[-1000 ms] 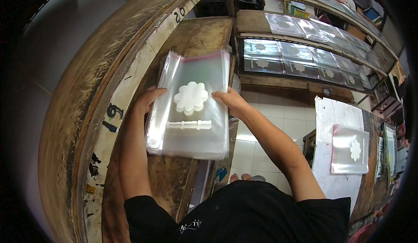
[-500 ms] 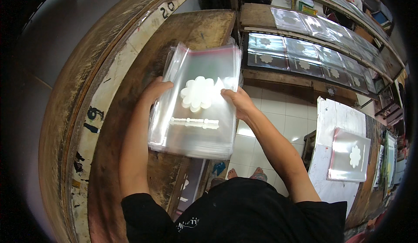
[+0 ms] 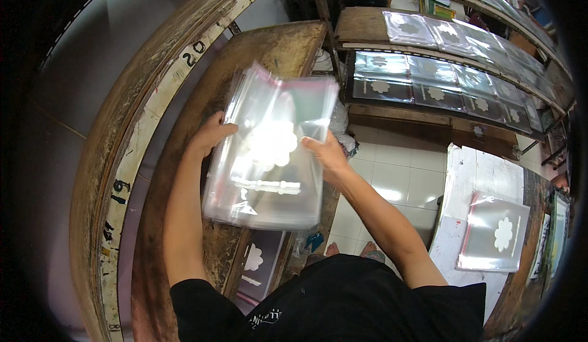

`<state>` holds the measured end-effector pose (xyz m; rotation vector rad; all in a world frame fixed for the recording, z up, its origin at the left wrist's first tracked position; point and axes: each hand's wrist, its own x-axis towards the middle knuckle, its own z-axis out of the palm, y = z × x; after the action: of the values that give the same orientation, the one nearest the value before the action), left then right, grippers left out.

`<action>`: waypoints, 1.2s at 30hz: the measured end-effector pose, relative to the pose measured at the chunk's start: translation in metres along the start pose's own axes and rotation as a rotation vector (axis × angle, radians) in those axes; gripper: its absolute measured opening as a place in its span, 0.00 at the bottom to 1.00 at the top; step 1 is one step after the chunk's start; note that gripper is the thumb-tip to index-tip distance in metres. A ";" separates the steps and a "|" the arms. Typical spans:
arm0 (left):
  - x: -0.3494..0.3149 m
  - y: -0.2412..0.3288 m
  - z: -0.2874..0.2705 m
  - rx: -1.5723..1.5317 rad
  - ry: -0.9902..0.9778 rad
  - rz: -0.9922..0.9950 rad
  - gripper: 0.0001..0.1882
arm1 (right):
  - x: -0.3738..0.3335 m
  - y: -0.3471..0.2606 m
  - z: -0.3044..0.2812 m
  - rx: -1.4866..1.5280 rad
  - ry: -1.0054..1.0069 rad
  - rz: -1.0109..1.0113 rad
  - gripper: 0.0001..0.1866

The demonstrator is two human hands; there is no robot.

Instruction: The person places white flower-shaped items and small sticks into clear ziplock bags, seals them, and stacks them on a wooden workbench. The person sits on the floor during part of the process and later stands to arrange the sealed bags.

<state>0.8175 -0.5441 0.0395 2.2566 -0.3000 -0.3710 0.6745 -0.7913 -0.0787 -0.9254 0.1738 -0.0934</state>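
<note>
Between my two hands is a thick stack of clear plastic bags (image 3: 275, 204), each printed with a white flower shape and a white strip below it. My left hand (image 3: 211, 135) grips the stack's left edge, its thumb on top. On the opposite edge, my right hand (image 3: 324, 155) is closed the same way, thumb lying near the flower. Fingers under the stack are hidden. The bags' far edge has a pinkish band and bends up a little. Beneath the stack lies a worn wooden shelf board (image 3: 275, 41).
To the right, another stack of printed bags (image 3: 493, 235) rests on a white-topped table (image 3: 478, 164). Rows of similar bags (image 3: 435, 91) lie along the rack at the back right. A curved wooden shelf edge (image 3: 138, 121) runs along my left. One printed bag (image 3: 260, 262) lies low beside my body.
Both hands and the stack have shifted slightly left and nearer to me. The view has turned a little, and the stack's far edge bends more. My grip stays on both sides.
</note>
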 end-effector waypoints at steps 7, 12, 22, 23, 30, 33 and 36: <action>-0.002 0.042 0.062 -0.364 -0.201 -0.088 0.20 | -0.041 -0.098 -0.035 -0.125 -0.111 -0.258 0.22; 0.012 0.057 0.137 -0.371 -0.307 -0.035 0.22 | -0.060 -0.153 -0.050 -0.394 -0.150 -0.275 0.21; 0.031 -0.064 0.325 0.021 0.004 0.060 0.25 | -0.097 -0.186 -0.134 -0.731 0.182 -0.264 0.24; 0.017 -0.068 0.332 0.330 0.077 0.192 0.26 | -0.097 -0.176 -0.146 -0.775 0.209 -0.246 0.23; -0.013 -0.169 0.351 0.858 -0.119 0.274 0.28 | -0.085 -0.076 -0.212 -0.846 0.364 -0.073 0.17; -0.024 -0.173 0.395 0.683 -0.160 0.528 0.22 | -0.089 -0.037 -0.240 -0.876 0.472 0.013 0.17; -0.041 -0.206 0.454 0.507 -0.341 0.396 0.21 | -0.098 -0.001 -0.271 -0.891 0.605 0.056 0.17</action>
<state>0.6356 -0.7110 -0.3955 2.5306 -1.1062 -0.5083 0.5272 -0.9899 -0.2267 -1.7613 0.8490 -0.2551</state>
